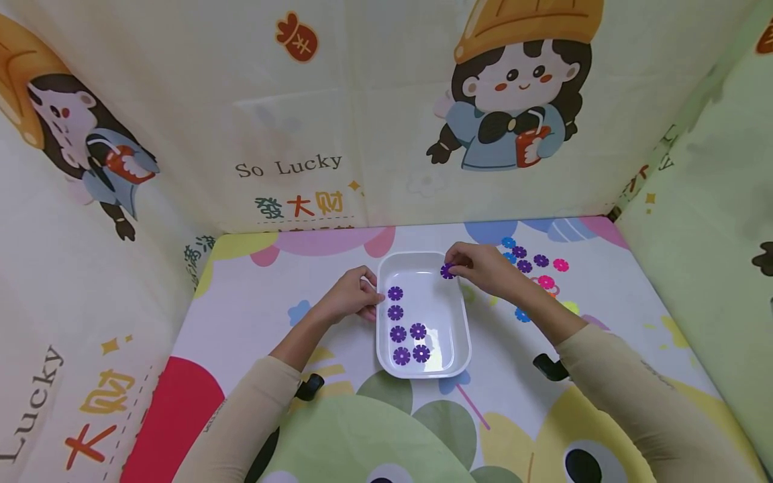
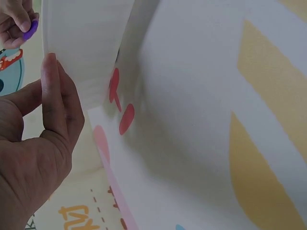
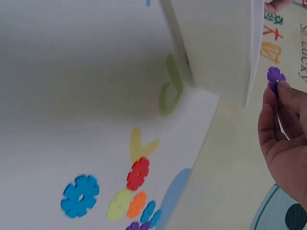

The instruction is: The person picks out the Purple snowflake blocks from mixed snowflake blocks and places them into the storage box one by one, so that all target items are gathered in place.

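A white rectangular tray [image 1: 425,369] lies on the table, holding several purple snowflake discs [image 1: 395,312]. They form a column along its left side, with two more beside the lowest ones. My left hand [image 1: 353,294] holds the tray's left rim, its fingers [image 2: 52,91] against the outer wall; the thumb's contact is partly hidden. Above the tray's far right corner, my right hand [image 1: 483,268] pinches one purple snowflake disc [image 3: 275,75] between thumb and fingers. That disc stands on edge in the right wrist view, apart from the tray.
To the right of the tray lie loose snowflake discs in blue [image 1: 523,314], pink [image 1: 561,265], purple [image 1: 541,260] and other colours. A patterned cloth [image 1: 386,436] covers the table. Printed curtains [image 1: 386,121] rise at the back and both sides.
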The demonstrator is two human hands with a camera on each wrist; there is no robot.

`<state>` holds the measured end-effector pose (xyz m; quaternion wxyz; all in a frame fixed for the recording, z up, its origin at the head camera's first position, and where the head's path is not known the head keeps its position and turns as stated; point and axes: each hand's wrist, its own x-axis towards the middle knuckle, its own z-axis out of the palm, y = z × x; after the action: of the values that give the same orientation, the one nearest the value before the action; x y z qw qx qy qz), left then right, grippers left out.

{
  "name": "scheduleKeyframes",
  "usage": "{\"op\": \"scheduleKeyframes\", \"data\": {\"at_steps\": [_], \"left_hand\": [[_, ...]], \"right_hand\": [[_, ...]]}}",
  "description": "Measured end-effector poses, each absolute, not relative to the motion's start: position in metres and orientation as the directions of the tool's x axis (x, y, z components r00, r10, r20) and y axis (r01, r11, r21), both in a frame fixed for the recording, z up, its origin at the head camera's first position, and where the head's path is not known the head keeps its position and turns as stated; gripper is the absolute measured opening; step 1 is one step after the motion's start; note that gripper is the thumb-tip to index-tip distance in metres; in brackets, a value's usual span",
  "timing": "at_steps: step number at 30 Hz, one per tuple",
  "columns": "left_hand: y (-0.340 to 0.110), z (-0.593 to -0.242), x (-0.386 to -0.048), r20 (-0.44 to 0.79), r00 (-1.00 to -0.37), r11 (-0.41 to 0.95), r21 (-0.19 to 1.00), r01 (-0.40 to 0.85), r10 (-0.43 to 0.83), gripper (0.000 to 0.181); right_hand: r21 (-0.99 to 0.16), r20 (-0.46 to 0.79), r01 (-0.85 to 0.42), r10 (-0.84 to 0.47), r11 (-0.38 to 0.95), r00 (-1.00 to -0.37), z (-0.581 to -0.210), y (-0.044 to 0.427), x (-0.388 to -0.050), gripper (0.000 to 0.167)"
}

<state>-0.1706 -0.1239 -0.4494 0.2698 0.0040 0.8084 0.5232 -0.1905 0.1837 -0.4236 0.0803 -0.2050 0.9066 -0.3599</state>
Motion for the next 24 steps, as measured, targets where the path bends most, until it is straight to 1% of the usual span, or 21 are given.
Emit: {"op": "scheduleKeyframes", "data": {"at_steps": [6,15,24], "left_hand": [[-0.123,-0.448,-0.170,-0.429,-0.856,0.451,0.850,-0.274,0.289,0.034],[-0.124,-0.448,-0.170,-0.412,-0.854,0.417,0.869,-0.265,0.317,0.031],[-0.124,-0.450,-0.171,-0.417,-0.853,0.417,0.868,-0.271,0.313,0.031]], "right_hand": [[-0.697,-0.011,-0.346,-0.492,0.628,-0.870,-0.426,0.167,-0.190,0.014],[-0.680,-0.068,-0.378,-0.568,0.628,-0.820,-0.434,0.146,-0.188,0.016],[-0.648,-0.109,-0.436,-0.642,0.625,-0.759,-0.447,0.128,-0.191,0.010]]}}
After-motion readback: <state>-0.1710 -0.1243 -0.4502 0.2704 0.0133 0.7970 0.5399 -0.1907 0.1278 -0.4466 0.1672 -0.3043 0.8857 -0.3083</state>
